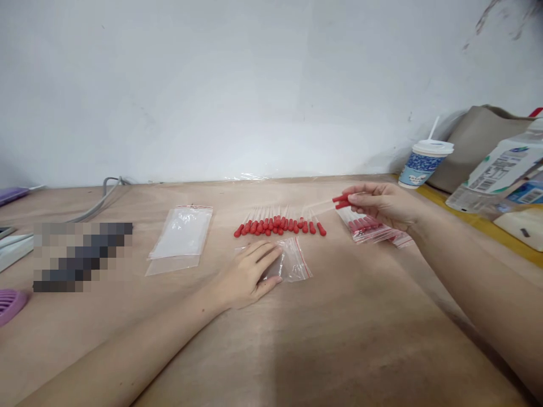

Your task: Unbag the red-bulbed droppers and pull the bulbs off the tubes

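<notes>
1. With 12 o'clock toward the wall, the relation that matters runs between the two hands: from the right hand (384, 203), the flat clear plastic bag with a red-lined edge (292, 265) lies between 7 and 8 o'clock on the pale brown desk (339, 339).
2. The right hand's grip is pinched together, thumb against fingers, on what look like two slim clear droppers with red bulbs (340, 202). Their bulbs sit at the fingertips, and their long axis runs out toward 8 to 9 o'clock, thin stems foremost, above the desk.
3. The left hand (250, 274) rests palm down with its fingers apart, clamped on nothing; it covers the 9 o'clock end of the bag. The bag's red-lined edge faces roughly 3 o'clock, clear of the fingers. This hand is the nearer one to the bag.
4. A row of loose red-bulbed clear droppers (266, 224) lies at 1 o'clock from the left hand and 8 to 9 o'clock from the right, bulbs toward 6, stems toward 12.
5. Just below the right hand are clear bags holding red-bulbed droppers (360, 225); whether they touch the hand I cannot tell.
6. At 10 o'clock from the left hand lies a pile of flat clear bags (182, 232).
</notes>
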The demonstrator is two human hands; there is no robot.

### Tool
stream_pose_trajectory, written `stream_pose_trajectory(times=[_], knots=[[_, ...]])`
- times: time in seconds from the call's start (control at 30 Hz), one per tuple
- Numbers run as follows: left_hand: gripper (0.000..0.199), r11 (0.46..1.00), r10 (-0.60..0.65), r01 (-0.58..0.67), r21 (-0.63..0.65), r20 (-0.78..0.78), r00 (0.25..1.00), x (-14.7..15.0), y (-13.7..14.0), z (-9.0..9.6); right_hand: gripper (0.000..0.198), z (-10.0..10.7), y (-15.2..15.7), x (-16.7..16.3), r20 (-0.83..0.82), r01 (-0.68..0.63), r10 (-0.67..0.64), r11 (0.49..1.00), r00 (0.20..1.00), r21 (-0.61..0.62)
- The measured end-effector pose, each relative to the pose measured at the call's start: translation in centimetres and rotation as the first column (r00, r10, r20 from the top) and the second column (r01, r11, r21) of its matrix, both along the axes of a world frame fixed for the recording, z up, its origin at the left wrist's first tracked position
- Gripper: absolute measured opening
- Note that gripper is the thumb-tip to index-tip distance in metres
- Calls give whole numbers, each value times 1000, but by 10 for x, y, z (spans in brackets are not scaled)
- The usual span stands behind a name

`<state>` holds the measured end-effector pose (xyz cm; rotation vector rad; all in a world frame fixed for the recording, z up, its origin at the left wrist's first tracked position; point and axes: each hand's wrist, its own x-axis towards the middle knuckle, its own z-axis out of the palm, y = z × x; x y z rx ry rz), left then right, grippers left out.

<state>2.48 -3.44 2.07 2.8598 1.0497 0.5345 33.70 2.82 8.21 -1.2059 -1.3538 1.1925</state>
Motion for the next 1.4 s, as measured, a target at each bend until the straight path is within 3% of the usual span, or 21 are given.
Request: stream_pose_trajectory(times=[0.07,0.13,0.2,0.27,0.3,0.33,0.4,0.5,0.6,0.73,0.97,1.13,1.27,1.4], knots=[[47,999,-34,34,-5,-32,999,1,0,2,23,-7,2,-9,-11,112,-112,975,994,190],[48,994,-99,95,-61,-75,992,1,1,4,21,-19,6,-25,58,132,-165,916,985,379],[48,981,-162,146,-125,-128,978,1,3,7,18,-32,11,-41,241,53,-244,797,939,602],[47,973,-189,160,-166,-175,966,1,4,8,17,-43,17,-53,460,-145,-372,629,806,763],[47,973,-188,155,-174,-190,964,1,5,9,19,-47,20,-57,543,-257,-429,562,722,786],[47,973,-182,147,-175,-201,963,1,5,9,23,-51,23,-61,606,-354,-476,518,637,779],[47,976,-172,137,-167,-216,961,1,4,8,28,-56,26,-68,673,-476,-546,477,499,739],[47,978,-169,135,-157,-227,959,1,4,6,28,-60,27,-77,704,-547,-601,468,380,694],[48,979,-169,139,-147,-221,960,0,4,5,27,-63,24,-85,712,-568,-606,465,354,679],[47,980,-169,140,-141,-221,961,0,5,4,24,-67,21,-94,716,-546,-559,475,418,690],[48,980,-163,131,-147,-238,957,0,5,5,14,-72,14,-101,690,-429,-438,557,576,711],[47,980,-165,135,-144,-222,961,0,4,5,17,-72,13,-95,597,-315,-432,563,676,764],[48,980,-166,137,-147,-207,964,0,5,5,17,-68,12,-88,548,-234,-490,562,678,793],[48,978,-172,144,-149,-190,967,-1,5,3,16,-68,14,-88,525,-229,-531,525,665,820]])
